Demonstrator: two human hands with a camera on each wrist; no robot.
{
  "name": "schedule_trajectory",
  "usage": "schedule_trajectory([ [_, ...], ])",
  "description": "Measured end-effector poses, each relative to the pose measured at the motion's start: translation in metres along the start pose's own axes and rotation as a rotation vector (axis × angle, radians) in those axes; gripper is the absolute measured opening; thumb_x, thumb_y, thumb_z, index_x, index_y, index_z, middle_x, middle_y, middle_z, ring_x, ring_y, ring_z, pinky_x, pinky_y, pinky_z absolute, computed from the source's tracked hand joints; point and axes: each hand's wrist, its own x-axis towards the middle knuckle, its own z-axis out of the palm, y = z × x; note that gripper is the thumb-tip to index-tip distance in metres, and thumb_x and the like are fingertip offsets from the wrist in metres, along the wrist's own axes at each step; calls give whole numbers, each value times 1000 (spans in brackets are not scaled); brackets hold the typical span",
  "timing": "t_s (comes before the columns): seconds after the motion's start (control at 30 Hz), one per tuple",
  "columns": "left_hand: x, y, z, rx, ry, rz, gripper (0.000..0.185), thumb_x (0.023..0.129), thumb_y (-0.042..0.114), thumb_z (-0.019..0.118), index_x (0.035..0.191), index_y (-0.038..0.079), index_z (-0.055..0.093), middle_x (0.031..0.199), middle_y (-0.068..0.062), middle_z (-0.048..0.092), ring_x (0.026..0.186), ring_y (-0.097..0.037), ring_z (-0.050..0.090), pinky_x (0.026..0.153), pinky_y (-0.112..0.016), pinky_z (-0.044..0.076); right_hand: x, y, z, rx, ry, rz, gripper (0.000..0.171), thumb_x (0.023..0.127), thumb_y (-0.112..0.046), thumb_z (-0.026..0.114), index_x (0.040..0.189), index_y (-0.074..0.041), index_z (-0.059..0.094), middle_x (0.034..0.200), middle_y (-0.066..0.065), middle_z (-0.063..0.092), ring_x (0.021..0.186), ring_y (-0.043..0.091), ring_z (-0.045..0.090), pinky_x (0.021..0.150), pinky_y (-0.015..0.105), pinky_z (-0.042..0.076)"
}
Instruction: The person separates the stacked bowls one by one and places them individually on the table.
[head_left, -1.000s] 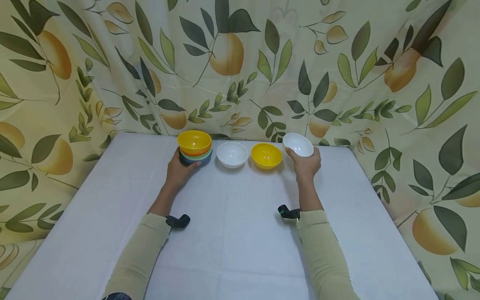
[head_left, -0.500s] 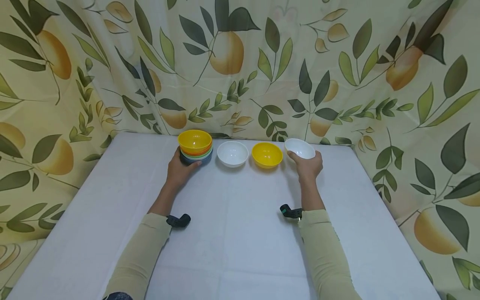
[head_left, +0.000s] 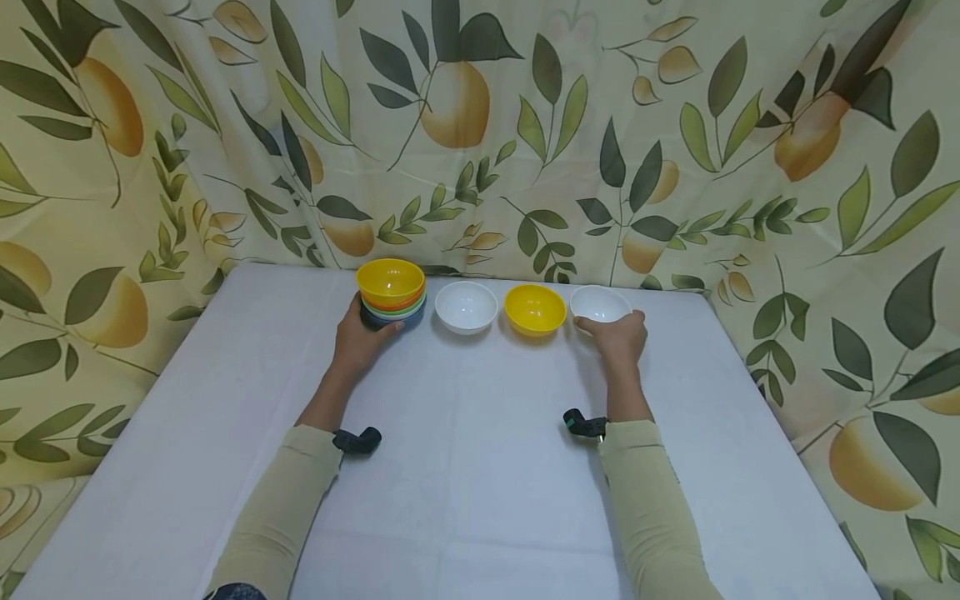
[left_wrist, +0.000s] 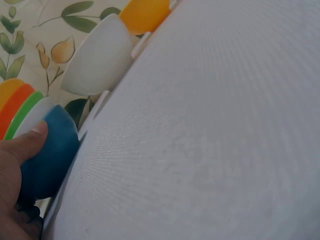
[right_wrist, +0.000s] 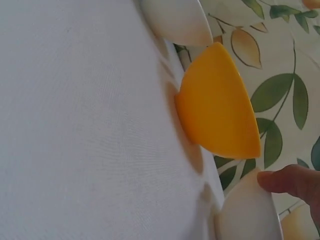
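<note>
My left hand (head_left: 358,342) grips a stack of nested bowls at the far left of the row, thumb across the blue bottom bowl (left_wrist: 57,155). A yellow bowl (head_left: 389,283) tops that stack, with orange, green and white rims below it. At the row's right end, my right hand (head_left: 621,340) holds a white bowl (head_left: 600,305), which sits upright at the table's back. In the right wrist view the thumb (right_wrist: 280,180) presses near its rim; the other fingers are mostly hidden. Between the hands stand another white bowl (head_left: 466,307) and a single yellow bowl (head_left: 535,310).
A white cloth covers the table (head_left: 465,467), and the bowls line up near its back edge. Close behind hangs a curtain (head_left: 450,200) printed with fruit and leaves. Small dark cameras are strapped to both wrists.
The right hand has lowered the white bowl from a tilted, raised position to level with its neighbours, moving slightly right and toward the person. The left hand and stack stay put.
</note>
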Motion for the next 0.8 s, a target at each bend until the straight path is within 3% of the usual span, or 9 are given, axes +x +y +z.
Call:
schedule_trajectory([
  [0.23,-2,2,0,-4,0,-1,102,90,33,85,167,13,22,166,-15,37,153,-33,32,126,-55,23,-4,-7,-8,-161,-48,29,113,82,-32,89,159,10,18,156,34,36,140,49,42,117,56,41],
  [0.8,-5,7,0,3,2,-23,103,90,33,85,168,12,20,167,-15,35,154,-35,30,126,-56,22,-8,-13,-18,-284,-79,46,104,84,-41,87,153,14,33,148,34,45,131,48,50,112,56,47],
])
